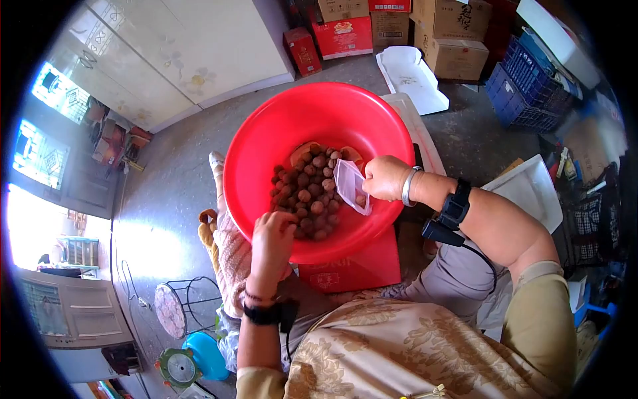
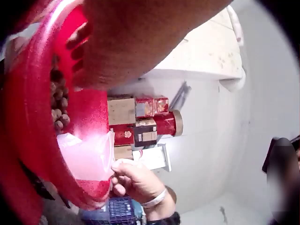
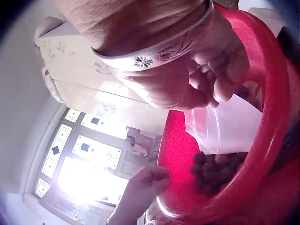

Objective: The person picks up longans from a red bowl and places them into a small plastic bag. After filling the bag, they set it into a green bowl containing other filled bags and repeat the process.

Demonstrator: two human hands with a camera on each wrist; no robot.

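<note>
A big red plastic basin (image 1: pixel 259 130) holds a heap of brown walnuts (image 1: pixel 304 195). My right hand (image 1: pixel 387 178) grips a clear, pinkish plastic bag (image 1: pixel 351 186) by its edge inside the basin's right side; the bag hangs against the heap, with a walnut showing low in it. In the right wrist view, the bag (image 3: pixel 225 124) spreads down from the curled fingers. Over the near left rim, my left hand (image 1: pixel 271 239) has its loosely bent fingers at the walnuts. Those fingers (image 2: pixel 77 44) appear slightly apart in the left wrist view, with nothing visible between them.
Under the basin is a red box (image 1: pixel 352 269). Cardboard boxes (image 1: pixel 458 40), a white foam tray (image 1: pixel 412 78) and blue crates (image 1: pixel 525 90) stand beyond it. A round stool (image 1: pixel 171 310) and a blue bowl (image 1: pixel 207 356) are at the left. White cabinets (image 1: pixel 193 50) line the back.
</note>
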